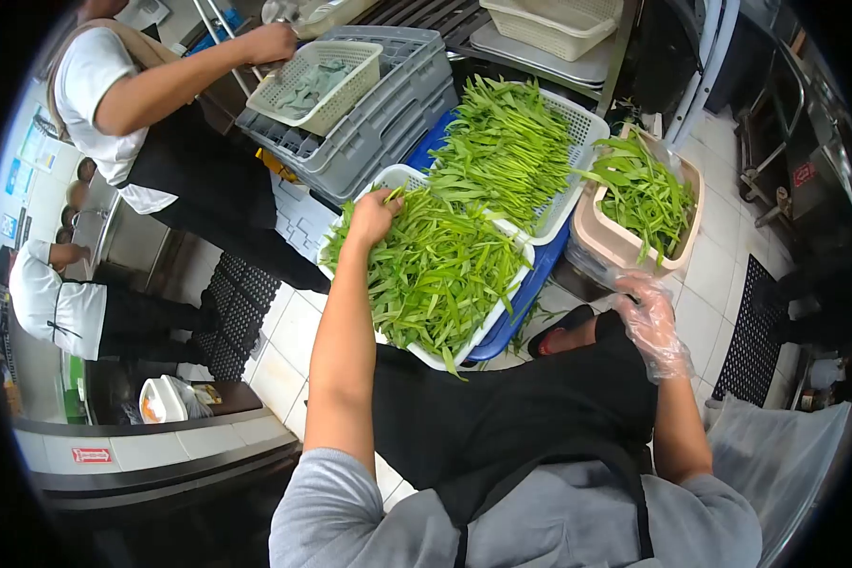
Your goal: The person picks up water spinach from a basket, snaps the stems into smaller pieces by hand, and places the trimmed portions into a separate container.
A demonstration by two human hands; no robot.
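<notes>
My bare left hand [377,216] reaches to the upper left edge of a white basket [486,350] heaped with loose green leaves [435,270]. Its fingertips are bent into the leaves, and what they grip is hidden. My right hand [650,317], in a clear plastic glove, is over my right knee, fingers curled; nothing can be made out in it. Beyond the near basket, a second white basket [589,130] holds long green stems [511,156] laid side by side. Just above my right hand is a beige bin [693,204] with more leafy greens [644,194].
Grey crates [379,123] are stacked at the back left under a small basket [358,85]. One person [199,161] stands beside them; another person [62,298] is farther left. A blue tray [542,275] lies under the white baskets. A metal rack [615,66] stands behind.
</notes>
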